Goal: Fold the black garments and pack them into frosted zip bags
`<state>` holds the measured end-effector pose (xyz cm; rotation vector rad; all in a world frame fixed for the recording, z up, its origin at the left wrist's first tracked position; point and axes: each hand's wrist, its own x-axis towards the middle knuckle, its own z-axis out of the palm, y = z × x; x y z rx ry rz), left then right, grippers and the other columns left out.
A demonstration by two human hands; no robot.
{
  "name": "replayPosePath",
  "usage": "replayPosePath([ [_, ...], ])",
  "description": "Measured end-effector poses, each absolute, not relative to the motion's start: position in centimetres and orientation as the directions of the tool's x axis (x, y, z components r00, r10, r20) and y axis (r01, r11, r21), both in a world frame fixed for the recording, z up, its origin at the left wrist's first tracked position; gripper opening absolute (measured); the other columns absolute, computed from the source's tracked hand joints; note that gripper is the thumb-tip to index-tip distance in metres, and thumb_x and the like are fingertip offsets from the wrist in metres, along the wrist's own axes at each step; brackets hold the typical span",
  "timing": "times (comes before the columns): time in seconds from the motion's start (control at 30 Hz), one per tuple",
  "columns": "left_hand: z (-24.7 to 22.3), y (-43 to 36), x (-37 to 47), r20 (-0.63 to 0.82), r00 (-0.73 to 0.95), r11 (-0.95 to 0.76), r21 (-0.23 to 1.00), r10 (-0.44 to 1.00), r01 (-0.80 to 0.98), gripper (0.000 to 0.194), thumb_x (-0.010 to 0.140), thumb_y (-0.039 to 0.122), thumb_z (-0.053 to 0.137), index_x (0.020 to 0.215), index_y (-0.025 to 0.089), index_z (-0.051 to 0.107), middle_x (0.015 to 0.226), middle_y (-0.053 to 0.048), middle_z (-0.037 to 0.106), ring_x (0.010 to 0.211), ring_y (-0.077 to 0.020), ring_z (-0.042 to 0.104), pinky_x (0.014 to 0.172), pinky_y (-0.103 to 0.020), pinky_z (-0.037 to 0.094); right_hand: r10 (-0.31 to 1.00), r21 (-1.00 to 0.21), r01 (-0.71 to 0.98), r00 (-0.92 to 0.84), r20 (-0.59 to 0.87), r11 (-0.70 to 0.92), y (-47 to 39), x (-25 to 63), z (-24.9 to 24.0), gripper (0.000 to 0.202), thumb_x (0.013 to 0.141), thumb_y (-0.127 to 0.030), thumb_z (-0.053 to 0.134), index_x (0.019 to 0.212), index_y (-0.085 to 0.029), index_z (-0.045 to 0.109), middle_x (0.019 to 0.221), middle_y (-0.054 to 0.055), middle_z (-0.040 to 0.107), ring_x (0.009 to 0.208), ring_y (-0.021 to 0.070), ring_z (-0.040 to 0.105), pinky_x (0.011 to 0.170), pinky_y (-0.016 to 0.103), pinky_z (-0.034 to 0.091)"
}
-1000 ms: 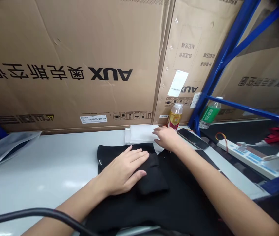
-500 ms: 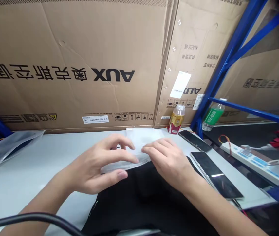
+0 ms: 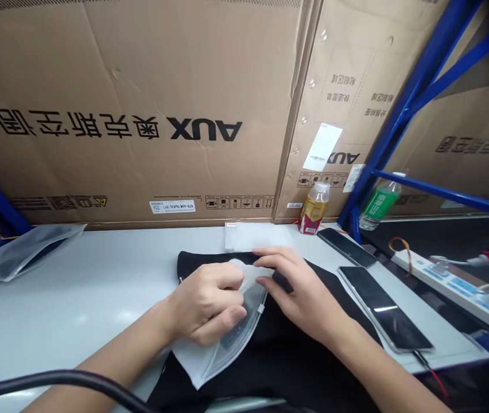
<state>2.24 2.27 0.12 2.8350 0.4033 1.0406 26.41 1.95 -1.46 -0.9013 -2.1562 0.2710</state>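
A frosted plastic zip bag with a small white slider lies tilted over a black cloth item, probably a garment. My left hand is closed on the bag, its fingers curled and thumb pressed down. At the bag's upper right corner is my right hand, fingers bent and apart, the thumb tip touching the bag's edge. Whether it pinches the plastic cannot be made out. Behind the hands, flat on the white table, lies a stack of clear plastic bags.
A large cardboard box stands along the back. On the right are a drink bottle, two phones, a power strip and a blue rack post. Another frosted bag lies left. A black cable crosses the lower left.
My left hand has gone from open fingers to a grip on the zip bag, now nearer me over the black cloth. The cloth's far edge has come into view. My right hand has stayed close by.
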Motion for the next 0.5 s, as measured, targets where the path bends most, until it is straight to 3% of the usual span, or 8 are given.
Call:
replayPosePath([
  [0.1,0.0,2.1,1.9,0.703,0.621,-0.930,0.170,0.347,0.327,0.055,0.113,0.036,0.023,0.061,0.022,0.035,0.067,0.000,0.034,0.056,-0.0166,0.034,0.053,-0.033,0.030,0.895,-0.429,0.812,-0.233,0.382,0.394,1.7,27.9,-1.6,0.035,0.108,-0.052,0.050,0.090,-0.025,0.065,0.094,0.009,0.074,0.089,0.0290,0.071,0.079,0.045,0.055],
  [0.17,0.0,2.1,1.6,0.737,0.567,-0.910,0.159,0.367,0.382,0.052,0.111,0.031,0.028,0.061,0.022,0.037,0.068,0.000,0.034,0.055,-0.0161,0.033,0.052,-0.032,0.029,0.965,-0.359,0.904,-0.170,0.199,0.233,1.3,28.4,-2.0,0.054,0.106,-0.065,0.042,0.072,-0.026,0.058,0.079,0.008,0.070,0.075,0.0293,0.069,0.070,0.045,0.052],
  [0.23,-0.1,2.2,1.4,0.751,0.548,-0.903,0.148,0.368,0.404,0.049,0.109,0.027,0.032,0.061,0.021,0.039,0.068,0.000,0.034,0.055,-0.0157,0.032,0.052,-0.032,0.027,0.977,-0.307,0.929,-0.176,0.121,0.205,0.8,28.1,-2.4,0.058,0.103,-0.072,0.043,0.071,-0.026,0.058,0.081,0.010,0.070,0.079,0.0325,0.071,0.072,0.046,0.052],
  [0.3,-0.2,2.4,1.4,0.755,0.545,-0.901,0.136,0.364,0.413,0.046,0.108,0.025,0.034,0.062,0.021,0.039,0.068,0.001,0.034,0.055,-0.0153,0.031,0.053,-0.032,0.026,0.972,-0.320,0.920,-0.193,0.135,0.227,0.2,27.4,-2.8,0.050,0.097,-0.072,0.054,0.083,-0.025,0.062,0.092,0.011,0.072,0.089,0.0351,0.072,0.075,0.046,0.053],
  [0.4,-0.3,2.5,1.5,0.743,0.555,-0.898,0.138,0.373,0.417,0.045,0.107,0.023,0.034,0.062,0.021,0.038,0.068,0.001,0.035,0.055,-0.0147,0.032,0.053,-0.031,0.027,0.973,-0.469,0.853,-0.207,0.100,0.230,-0.3,26.6,-2.9,0.038,0.093,-0.063,0.067,0.097,-0.026,0.062,0.096,0.008,0.074,0.088,0.0322,0.072,0.072,0.041,0.053],
  [0.5,-0.7,2.5,1.8,0.724,0.567,-0.893,0.155,0.393,0.421,0.045,0.106,0.024,0.034,0.061,0.020,0.039,0.068,0.001,0.035,0.056,-0.0145,0.034,0.054,-0.030,0.028,0.974,-0.703,0.683,-0.217,0.062,0.197,-0.1,27.3,-2.5,0.032,0.090,-0.053,0.073,0.102,-0.027,0.059,0.096,0.004,0.075,0.086,0.0278,0.073,0.071,0.038,0.056],
])
